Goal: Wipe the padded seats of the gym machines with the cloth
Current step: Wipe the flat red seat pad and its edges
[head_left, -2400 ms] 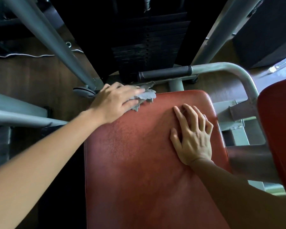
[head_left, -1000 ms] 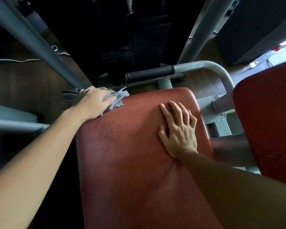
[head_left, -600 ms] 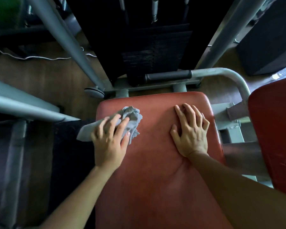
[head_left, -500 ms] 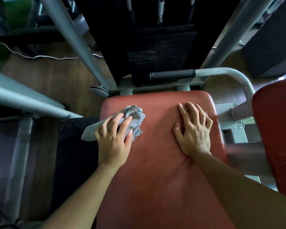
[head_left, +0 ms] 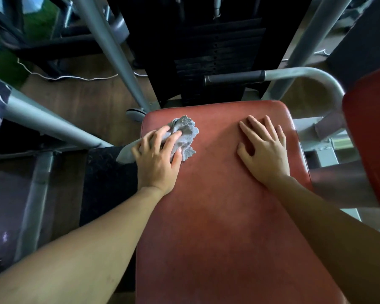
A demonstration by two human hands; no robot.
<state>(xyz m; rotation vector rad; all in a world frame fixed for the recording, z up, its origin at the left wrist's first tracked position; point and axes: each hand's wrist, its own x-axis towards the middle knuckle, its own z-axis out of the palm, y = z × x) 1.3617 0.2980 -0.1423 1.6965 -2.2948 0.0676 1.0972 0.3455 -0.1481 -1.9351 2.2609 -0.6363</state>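
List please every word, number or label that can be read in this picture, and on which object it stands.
None can be read. The red padded seat, the grey cloth and the metal frame show no text. The dark weight stack shows no readable numbers.

A black weight stack (head_left: 217, 60) stands at twelve o'clock, its plates in dim shadow. Just below it a grey handle bar (head_left: 298, 75) with a dark rubber grip (head_left: 234, 79) runs toward two o'clock and bends downward. Grey steel frame tubes slant across the scene: one (head_left: 110, 51) from eleven o'clock, another (head_left: 309, 40) at one o'clock, a third (head_left: 48, 123) at nine o'clock. A white cable (head_left: 79, 78) trails over the brown wooden floor (head_left: 79, 99) at ten o'clock. A black rubber mat (head_left: 105, 183) lies at eight o'clock.
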